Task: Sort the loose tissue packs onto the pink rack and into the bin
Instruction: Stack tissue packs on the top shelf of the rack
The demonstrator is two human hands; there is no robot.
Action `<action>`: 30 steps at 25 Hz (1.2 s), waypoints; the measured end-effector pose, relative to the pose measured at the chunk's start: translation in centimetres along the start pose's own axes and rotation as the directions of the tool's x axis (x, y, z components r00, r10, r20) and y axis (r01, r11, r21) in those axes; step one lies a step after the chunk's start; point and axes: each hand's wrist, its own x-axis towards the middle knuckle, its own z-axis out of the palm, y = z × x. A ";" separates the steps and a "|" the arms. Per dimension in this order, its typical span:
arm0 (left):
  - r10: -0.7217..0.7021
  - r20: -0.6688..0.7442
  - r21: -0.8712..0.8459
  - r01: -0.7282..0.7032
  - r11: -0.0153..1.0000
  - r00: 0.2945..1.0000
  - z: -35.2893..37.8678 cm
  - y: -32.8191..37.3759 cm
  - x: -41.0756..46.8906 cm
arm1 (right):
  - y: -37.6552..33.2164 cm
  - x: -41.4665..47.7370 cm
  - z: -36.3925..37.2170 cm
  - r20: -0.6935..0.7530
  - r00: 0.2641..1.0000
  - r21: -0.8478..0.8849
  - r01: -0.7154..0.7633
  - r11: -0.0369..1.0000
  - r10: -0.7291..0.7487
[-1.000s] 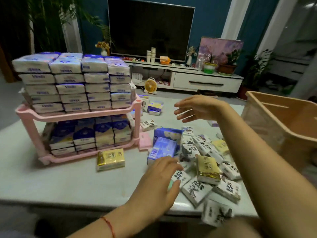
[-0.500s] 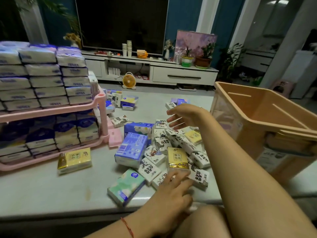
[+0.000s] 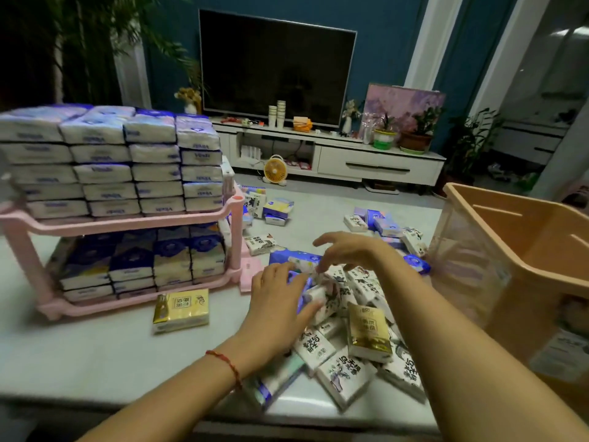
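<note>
**Both hands over the loose pile, between rack and bin**

The left hand [image 3: 280,301] reaches in from the lower edge, palm down, forearm angled up and to the right, with a red string bracelet [image 3: 226,362] on the wrist. Its fingers are nearly straight and lie across a blue pack [image 3: 294,258] at the near-left of the heap. The thumb runs along a small white pack [image 3: 320,296]; whether that pack is pinched or only touched cannot be told through the blur.

The right hand [image 3: 347,250] comes in from the lower right, its forearm crossing above the pile. The wrist is bent, the fingers are loosely curled and point down like a claw just over the blue pack, and nothing is in its grasp.

The loose tissue packs [image 3: 347,374] lie heaped on the table [image 3: 95,355] under and around both hands, one gold pack [image 3: 368,333] on top. A second gold pack [image 3: 181,309] lies alone just in front of the pink rack [image 3: 127,223], which stands on the left with both shelves full of stacked packs. The bin [image 3: 526,250] stands on the right, close beside the heap
</note>
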 end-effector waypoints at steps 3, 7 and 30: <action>-0.184 0.007 -0.042 0.184 0.982 0.983 0.1 -1.2 -1.0 | 0.3 1.4 1.6 -0.014 1.000 -0.066 -0.001 0.998 0.000; -0.299 0.155 -0.046 0.309 0.950 0.942 -0.8 -1.9 -1.8 | 1.0 2.4 2.4 -0.053 0.999 -0.046 -0.003 0.999 0.001; -0.853 0.004 -0.284 0.819 0.499 0.522 -10.7 -18.1 -12.3 | -11.3 -1.9 7.9 0.183 0.973 0.602 0.004 0.798 -0.142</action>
